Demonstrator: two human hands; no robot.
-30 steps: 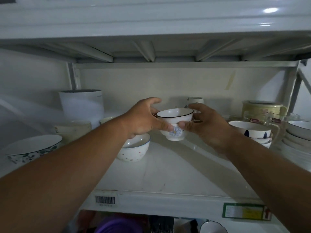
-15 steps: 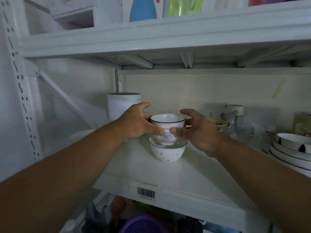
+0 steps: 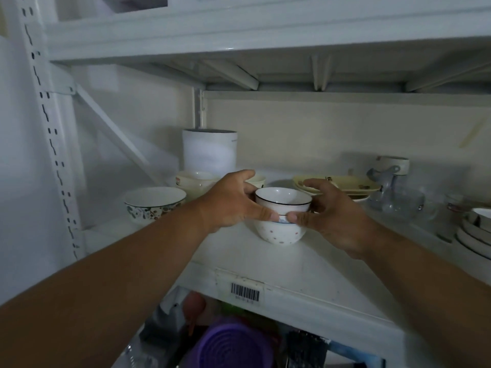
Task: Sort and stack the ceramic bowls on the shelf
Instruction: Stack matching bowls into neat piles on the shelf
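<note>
White shelf (image 3: 305,264): a patterned bowl (image 3: 155,204) stands left, yellow dishes (image 3: 345,185) behind. Your left hand (image 3: 231,201) and right hand (image 3: 332,215) clasp the black-rimmed bowl (image 3: 283,200), fingers curled narrowly, nested in the dotted bowl (image 3: 279,232).

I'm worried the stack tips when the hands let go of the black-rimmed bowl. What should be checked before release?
1. Black-rimmed bowl sits inside the dotted bowl: ok, its lower half is sunk below the dotted rim.
2. Top bowl level: ok, its rim looks about level.
3. Bowl fully seated, not hanging from the grip: cannot tell, left hand and right hand both pinch its side.
4. Dotted bowl flat on the shelf: ok.
5. Stack away from the shelf's front edge: ok, bare shelf lies in front.
6. Room to draw the hands back: ok, the floral bowl and yellow dishes stand apart.
</note>
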